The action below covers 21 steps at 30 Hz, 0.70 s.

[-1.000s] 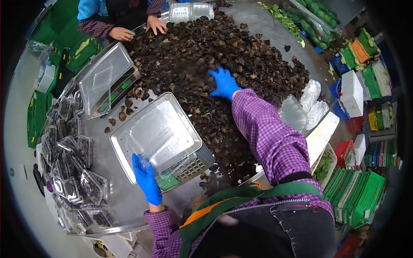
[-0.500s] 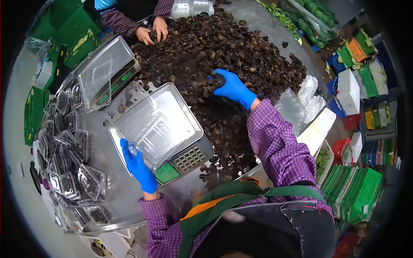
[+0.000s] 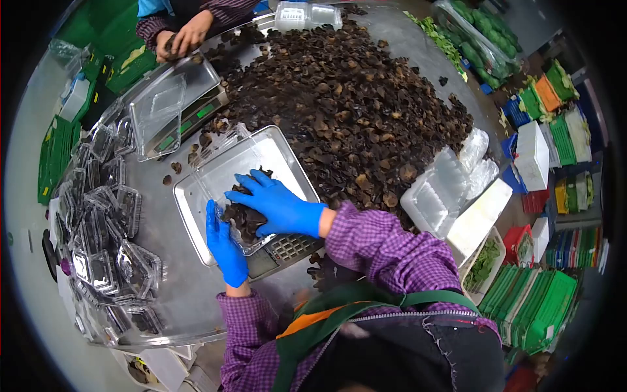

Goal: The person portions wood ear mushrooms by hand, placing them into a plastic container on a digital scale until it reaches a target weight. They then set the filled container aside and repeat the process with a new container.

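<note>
A clear plastic clamshell box [image 3: 251, 248] rests on the metal pan [image 3: 287, 163] of a scale, with a clump of dark wood ear mushrooms [image 3: 243, 221] inside. My right hand [image 3: 281, 208], in a blue glove, lies over that clump with its fingers spread. At the box's left side, my left hand [image 3: 226, 251], also gloved in blue, holds the edge between thumb and fingers. Part of the box and the mushrooms is hidden under my right hand. The scale's keypad [image 3: 294, 247] shows below my right wrist.
A big heap of wood ear mushrooms [image 3: 353, 111] covers the table's middle. Stacked clear boxes [image 3: 104, 242] lie left. Another person's hands [image 3: 183, 40] hold mushrooms near a second scale [image 3: 189, 121]. Plastic bags [image 3: 434, 189] and a white foam piece [image 3: 480, 219] lie right; green crates [image 3: 535, 307] stand beyond.
My right hand has moved from the heap leftward onto the box, where mushrooms now lie. My left hand has shifted slightly right. The other person's hands have moved left, off the heap.
</note>
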{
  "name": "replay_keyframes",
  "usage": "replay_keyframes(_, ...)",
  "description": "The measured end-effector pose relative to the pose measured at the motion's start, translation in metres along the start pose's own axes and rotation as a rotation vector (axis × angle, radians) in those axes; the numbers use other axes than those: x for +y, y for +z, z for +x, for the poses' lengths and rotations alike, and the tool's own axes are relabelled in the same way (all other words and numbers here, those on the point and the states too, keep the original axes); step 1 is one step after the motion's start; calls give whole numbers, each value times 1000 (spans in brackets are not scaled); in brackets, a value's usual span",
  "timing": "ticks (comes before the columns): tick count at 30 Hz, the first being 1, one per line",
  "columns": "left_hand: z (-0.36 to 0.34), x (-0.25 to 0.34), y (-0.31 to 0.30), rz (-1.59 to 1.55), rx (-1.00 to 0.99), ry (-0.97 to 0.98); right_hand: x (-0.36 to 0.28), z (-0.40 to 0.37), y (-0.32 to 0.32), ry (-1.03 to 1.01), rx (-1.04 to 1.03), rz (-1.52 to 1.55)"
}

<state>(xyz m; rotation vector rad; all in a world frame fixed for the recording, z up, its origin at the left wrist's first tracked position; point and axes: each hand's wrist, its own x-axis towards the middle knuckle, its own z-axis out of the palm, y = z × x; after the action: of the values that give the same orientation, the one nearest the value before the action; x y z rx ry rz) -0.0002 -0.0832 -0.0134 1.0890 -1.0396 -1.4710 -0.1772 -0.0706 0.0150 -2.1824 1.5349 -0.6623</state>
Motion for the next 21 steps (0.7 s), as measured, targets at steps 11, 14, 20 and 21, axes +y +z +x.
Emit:
replay_keyframes(11, 9, 0, 0, 291, 74, 30, 177, 16, -41, 601, 585, 199)
replay_keyframes(14, 13, -3, -1, 265, 138, 43, 209, 41, -46, 814, 385, -27)
replay_keyframes(20, 14, -5, -15, 245, 236, 20, 242, 49, -43, 838, 195, 7)
replay_keyframes(21, 13, -5, -15, 226, 252, 6, 240, 46, -46, 823, 227, 76)
